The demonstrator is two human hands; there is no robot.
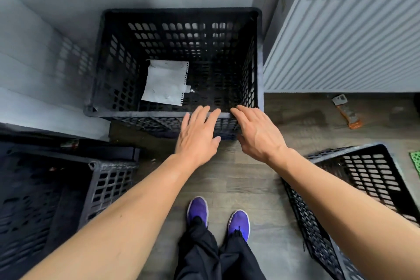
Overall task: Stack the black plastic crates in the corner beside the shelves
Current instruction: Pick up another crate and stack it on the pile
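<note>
The corner crate (177,61) stands against the wall beside the radiator (345,41), a sheet of paper (164,83) inside. Both the left hand (197,136) and right hand (259,134) hover at its near rim, fingers spread, gripping nothing. Two more crates (45,200) wait nearby; one set down skewed could jam or topple.

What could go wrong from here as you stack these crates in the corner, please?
1. A loose sheet of paper lies inside the corner crate; a crate nested on top might trap it or sit unevenly.
2. The corner crate sits tight beside the radiator, so fingers could get pinched.
3. An orange-tipped tool lies on the floor, a possible trip hazard.
</note>
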